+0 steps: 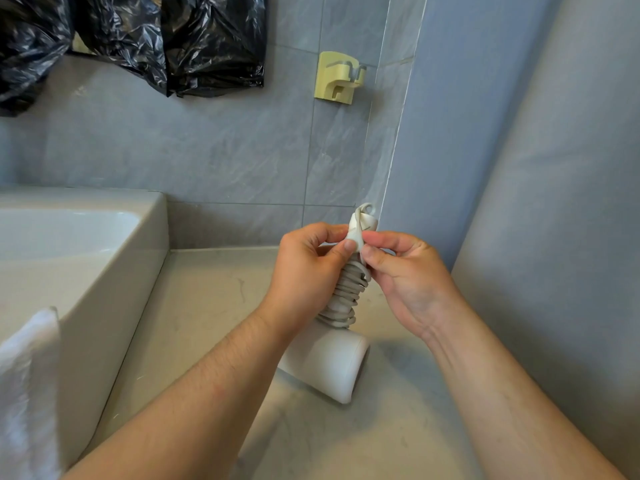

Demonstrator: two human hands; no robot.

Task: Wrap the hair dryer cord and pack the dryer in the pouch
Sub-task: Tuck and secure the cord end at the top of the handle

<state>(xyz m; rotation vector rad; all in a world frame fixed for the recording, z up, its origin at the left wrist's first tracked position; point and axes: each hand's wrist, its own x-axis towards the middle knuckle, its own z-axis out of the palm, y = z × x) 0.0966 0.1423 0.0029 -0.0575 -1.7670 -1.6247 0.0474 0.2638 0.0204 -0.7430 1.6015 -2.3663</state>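
Observation:
A white hair dryer (329, 365) is held upside down above the countertop (207, 323), its barrel lowest and its handle pointing up. The pale cord (346, 296) is coiled tightly round the handle in several turns. My left hand (304, 271) grips the upper part of the handle, thumb pressed on the cord's end. My right hand (405, 275) pinches the plug end (362, 225) at the top of the handle between thumb and fingers. No pouch is in view.
A white basin (104, 258) stands at the left with a white towel (27, 393) over its front edge. Grey tiled wall behind carries a yellow holder (337, 77) and black plastic bags (138, 39). A blue-grey wall closes the right side.

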